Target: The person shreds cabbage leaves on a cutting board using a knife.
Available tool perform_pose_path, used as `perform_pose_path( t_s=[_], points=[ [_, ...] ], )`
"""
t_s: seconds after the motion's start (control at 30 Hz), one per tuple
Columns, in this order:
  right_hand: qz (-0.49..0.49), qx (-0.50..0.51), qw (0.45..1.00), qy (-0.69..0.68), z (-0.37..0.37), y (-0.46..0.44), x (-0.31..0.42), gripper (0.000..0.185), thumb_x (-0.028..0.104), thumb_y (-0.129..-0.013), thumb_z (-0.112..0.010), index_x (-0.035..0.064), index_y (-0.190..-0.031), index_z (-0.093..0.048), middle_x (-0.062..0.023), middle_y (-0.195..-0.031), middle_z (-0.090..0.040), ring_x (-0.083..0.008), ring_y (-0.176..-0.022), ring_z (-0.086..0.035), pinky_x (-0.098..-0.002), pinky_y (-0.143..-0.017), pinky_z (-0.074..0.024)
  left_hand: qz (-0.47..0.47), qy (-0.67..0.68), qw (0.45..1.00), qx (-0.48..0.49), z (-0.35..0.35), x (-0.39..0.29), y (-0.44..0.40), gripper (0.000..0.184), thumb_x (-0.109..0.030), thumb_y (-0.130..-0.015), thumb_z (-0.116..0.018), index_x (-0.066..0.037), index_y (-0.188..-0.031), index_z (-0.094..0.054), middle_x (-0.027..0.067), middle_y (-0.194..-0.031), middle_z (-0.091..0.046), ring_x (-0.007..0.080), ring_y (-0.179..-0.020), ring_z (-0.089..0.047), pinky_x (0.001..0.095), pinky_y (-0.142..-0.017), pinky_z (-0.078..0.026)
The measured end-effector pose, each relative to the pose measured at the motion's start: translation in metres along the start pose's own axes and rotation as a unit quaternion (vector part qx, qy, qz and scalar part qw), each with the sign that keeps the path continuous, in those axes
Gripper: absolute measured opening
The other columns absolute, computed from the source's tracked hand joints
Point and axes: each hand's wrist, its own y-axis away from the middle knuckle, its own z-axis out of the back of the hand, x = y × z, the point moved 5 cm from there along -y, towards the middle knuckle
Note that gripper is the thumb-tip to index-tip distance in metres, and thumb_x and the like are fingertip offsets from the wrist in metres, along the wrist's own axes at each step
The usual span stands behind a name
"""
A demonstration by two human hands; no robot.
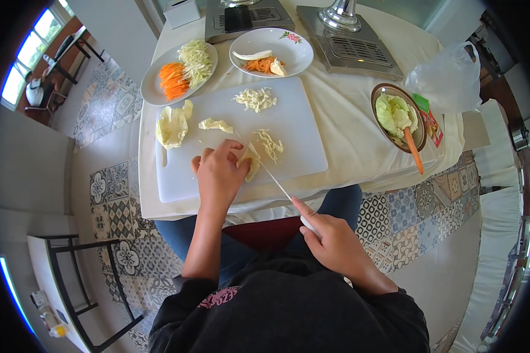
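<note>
A white-handled knife (277,183) is gripped in my right hand (330,240), its thin blade slanting up and left across the white cutting board (297,126). My left hand (221,172) lies on the board with bent fingers, thumb and fingertips pressing a pale cabbage piece (253,166) beside the blade. Right of the blade lie thin cabbage shreds (270,145). A small cabbage strip (215,125) rests above my left fingers. Farther back on the board sits a heap of chopped cabbage (255,99), and a larger cabbage leaf (174,125) lies at the left.
Behind the board, one plate (149,88) holds shredded carrot and cabbage; another plate (303,56) holds orange and white vegetable pieces. A brown-rimmed bowl (418,143) with cabbage and a carrot stands right, near a plastic bag (444,79). Metal stoves (359,50) line the back. A person (35,91) sits far left.
</note>
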Motion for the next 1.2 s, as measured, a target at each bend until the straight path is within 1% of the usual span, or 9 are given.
perform_pose_path(
  t_s=[0.13, 0.33, 0.43, 0.63, 0.73, 0.83, 0.93, 1.03, 1.2],
  points=[
    [-0.007, -0.009, 1.0, 0.008, -0.007, 0.0, 0.0, 0.06, 0.009, -0.093, -0.059, 0.0153, -0.151, -0.043, -0.0191, -0.077, -0.063, -0.0376, -0.072, -0.063, -0.0472, -0.068, -0.0511, -0.086, -0.009, 0.995, -0.051, -0.004, 0.002, 0.007, 0.012, -0.013, -0.076, -0.079, -0.013, -0.087, -0.076, -0.0032, -0.091, -0.071, 0.0207, -0.092, -0.062, 0.0388, -0.087, -0.038],
    [-0.015, -0.022, 1.0, 0.002, -0.01, 0.0, -0.002, 0.061, 0.009, -0.093, -0.06, 0.0177, -0.152, -0.043, -0.0179, -0.073, -0.061, -0.0364, -0.068, -0.062, -0.0464, -0.067, -0.0514, -0.143, -0.046, 0.988, -0.04, -0.001, -0.01, 0.009, 0.011, -0.012, -0.076, -0.078, -0.012, -0.087, -0.075, -0.0036, -0.096, -0.07, 0.0201, -0.093, -0.061, 0.0383, -0.087, -0.039],
    [-0.008, -0.022, 1.0, 0.002, -0.011, -0.001, -0.005, 0.062, 0.009, -0.093, -0.06, 0.0181, -0.152, -0.043, -0.018, -0.073, -0.06, -0.0366, -0.067, -0.062, -0.0468, -0.067, -0.0517, -0.146, -0.046, 0.988, -0.032, -0.004, -0.008, 0.008, 0.01, -0.01, -0.077, -0.077, -0.011, -0.087, -0.075, -0.0029, -0.096, -0.07, 0.0213, -0.093, -0.061, 0.0382, -0.088, -0.039],
    [-0.003, -0.028, 1.0, -0.005, -0.012, -0.001, -0.005, 0.063, 0.009, -0.093, -0.059, 0.0165, -0.153, -0.041, -0.0192, -0.073, -0.06, -0.0378, -0.067, -0.062, -0.0475, -0.066, -0.0524, -0.134, 0.066, 0.989, -0.009, -0.013, 0.0, 0.006, 0.008, -0.005, -0.077, -0.075, -0.007, -0.086, -0.074, 0.0021, -0.092, -0.07, 0.0249, -0.089, -0.063, 0.0394, -0.087, -0.045],
    [0.0, -0.036, 0.999, -0.011, -0.012, -0.001, -0.005, 0.062, 0.009, -0.093, -0.059, 0.015, -0.152, -0.041, -0.0193, -0.072, -0.06, -0.0382, -0.067, -0.062, -0.0476, -0.065, -0.0525, -0.125, 0.061, 0.99, -0.015, -0.011, -0.006, 0.006, 0.01, -0.002, -0.078, -0.072, -0.002, -0.088, -0.074, 0.0083, -0.089, -0.071, 0.0288, -0.085, -0.067, 0.0364, -0.079, -0.051],
    [0.013, -0.049, 0.999, -0.001, -0.015, -0.003, -0.005, 0.062, 0.009, -0.093, -0.059, 0.0146, -0.152, -0.041, -0.0191, -0.071, -0.06, -0.0379, -0.066, -0.062, -0.0474, -0.064, -0.0527, -0.109, 0.078, 0.991, -0.017, -0.013, -0.004, 0.006, 0.011, -0.001, -0.078, -0.072, -0.001, -0.089, -0.074, 0.0105, -0.089, -0.07, 0.0281, -0.079, -0.067, 0.0355, -0.074, -0.052],
    [0.002, -0.039, 0.999, 0.016, -0.016, -0.004, -0.005, 0.063, 0.009, -0.092, -0.06, 0.0153, -0.152, -0.042, -0.0181, -0.071, -0.06, -0.0371, -0.065, -0.062, -0.047, -0.063, -0.0529, -0.085, 0.106, 0.991, -0.013, -0.014, -0.005, 0.005, 0.011, 0.001, -0.074, -0.074, 0.0, -0.085, -0.072, 0.0117, -0.084, -0.068, 0.0317, -0.078, -0.065, 0.041, -0.074, -0.051],
    [0.008, -0.044, 0.998, 0.039, -0.014, -0.004, -0.003, 0.064, 0.009, -0.091, -0.061, 0.0161, -0.152, -0.042, -0.017, -0.07, -0.059, -0.036, -0.064, -0.062, -0.0467, -0.062, -0.0529, -0.084, 0.084, 0.993, 0.009, -0.013, -0.007, 0.005, 0.012, 0.0, -0.078, -0.071, 0.002, -0.09, -0.072, 0.0123, -0.087, -0.068, 0.0266, -0.075, -0.067, 0.0352, -0.071, -0.052],
    [-0.004, -0.033, 0.998, 0.05, -0.011, -0.006, -0.002, 0.063, 0.01, -0.092, -0.06, 0.0171, -0.152, -0.043, -0.0162, -0.07, -0.059, -0.0356, -0.064, -0.062, -0.047, -0.062, -0.0532, -0.1, 0.084, 0.991, 0.005, -0.013, -0.009, 0.005, 0.012, 0.0, -0.078, -0.071, 0.003, -0.09, -0.072, 0.013, -0.086, -0.068, 0.0273, -0.076, -0.066, 0.0357, -0.07, -0.052]
  ],
)
